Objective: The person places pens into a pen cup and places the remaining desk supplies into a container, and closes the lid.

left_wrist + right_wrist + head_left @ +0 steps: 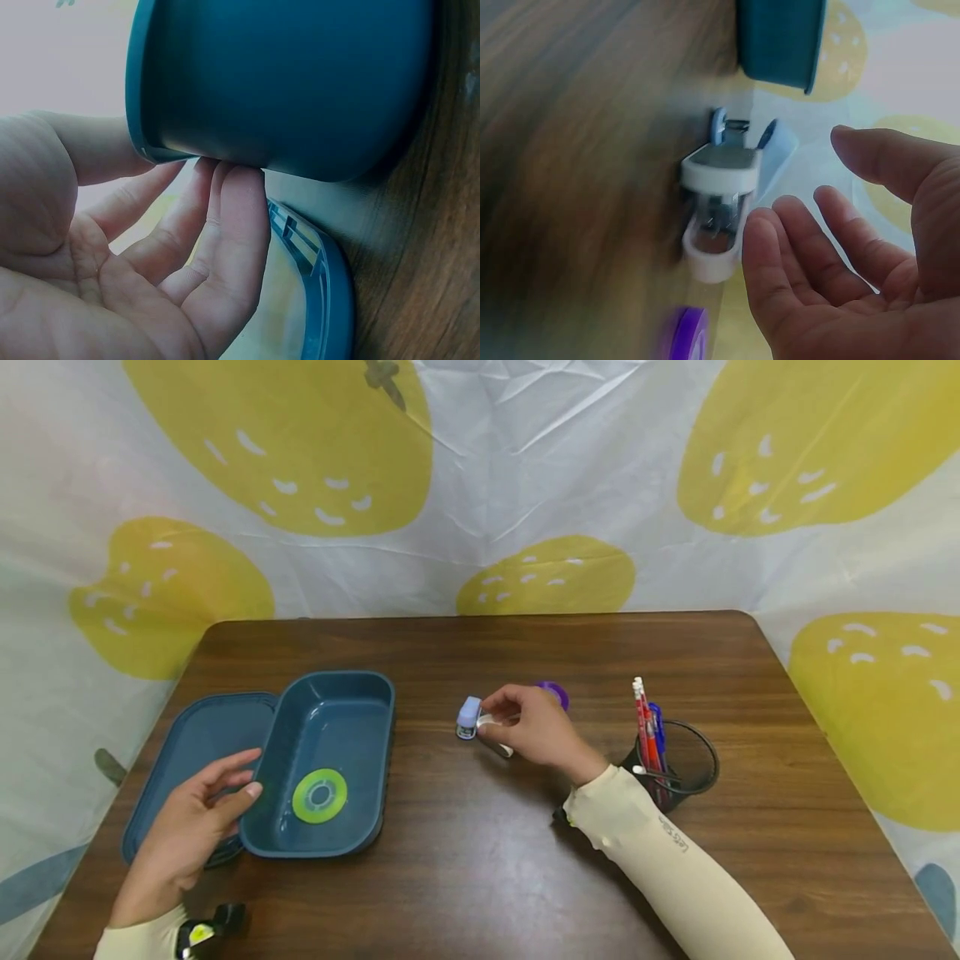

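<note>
My left hand (191, 822) grips the left edge of a blue plastic container (378, 760), thumb at the rim and fingers against the outer wall (285, 90). Inside the container lies a green tape roll (339, 806). My right hand (543, 731) hovers over a small white item with a see-through middle (720, 180), seemingly a pencil sharpener; its fingers are loosely bent and the thumb is apart from them. Just left of it stands a small light-blue item with a metal part (468, 714), perhaps a mini stapler. A purple tape roll (553, 691) is partly hidden behind the right hand.
The blue lid (202, 731) lies on the table left of the container, partly under it. A black mesh pen holder (678, 785) with red pencils and a blue pen stands beside the right forearm. A patterned curtain (487, 485) hangs behind the wooden table (465, 893).
</note>
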Available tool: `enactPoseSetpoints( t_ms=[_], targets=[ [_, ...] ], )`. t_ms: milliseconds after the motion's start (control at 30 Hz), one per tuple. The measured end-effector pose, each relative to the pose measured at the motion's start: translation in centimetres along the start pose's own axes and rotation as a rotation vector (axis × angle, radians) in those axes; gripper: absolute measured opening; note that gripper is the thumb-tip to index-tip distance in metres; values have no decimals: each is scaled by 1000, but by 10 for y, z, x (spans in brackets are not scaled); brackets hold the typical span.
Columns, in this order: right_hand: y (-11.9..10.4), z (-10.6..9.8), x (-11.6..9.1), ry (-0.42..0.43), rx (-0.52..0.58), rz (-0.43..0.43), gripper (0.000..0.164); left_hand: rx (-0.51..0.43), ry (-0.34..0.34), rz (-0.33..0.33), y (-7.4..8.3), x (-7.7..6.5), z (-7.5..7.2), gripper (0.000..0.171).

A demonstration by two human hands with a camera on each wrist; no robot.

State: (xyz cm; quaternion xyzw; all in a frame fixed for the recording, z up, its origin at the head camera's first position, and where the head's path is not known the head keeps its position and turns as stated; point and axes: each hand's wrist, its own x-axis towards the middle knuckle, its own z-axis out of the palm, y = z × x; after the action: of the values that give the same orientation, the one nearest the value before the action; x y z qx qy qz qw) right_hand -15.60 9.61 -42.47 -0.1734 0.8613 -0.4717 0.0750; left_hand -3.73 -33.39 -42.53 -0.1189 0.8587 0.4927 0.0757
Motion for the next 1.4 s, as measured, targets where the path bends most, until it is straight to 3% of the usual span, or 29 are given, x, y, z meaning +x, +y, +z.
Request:
enactPoseSetpoints(
  t_ms=[433, 800, 1400],
  targets=[
    [18, -6, -8, 59, -156, 11, 30, -1, -13, -9, -3, 0, -1, 62],
    [23, -4, -8, -25, -186, 36, 45, -5, -4, -20, -4, -1, -1, 62],
    [22, -8, -8, -30, -173, 51, 37, -16, -8, -8, -4, 0, 0, 62]
  ],
)
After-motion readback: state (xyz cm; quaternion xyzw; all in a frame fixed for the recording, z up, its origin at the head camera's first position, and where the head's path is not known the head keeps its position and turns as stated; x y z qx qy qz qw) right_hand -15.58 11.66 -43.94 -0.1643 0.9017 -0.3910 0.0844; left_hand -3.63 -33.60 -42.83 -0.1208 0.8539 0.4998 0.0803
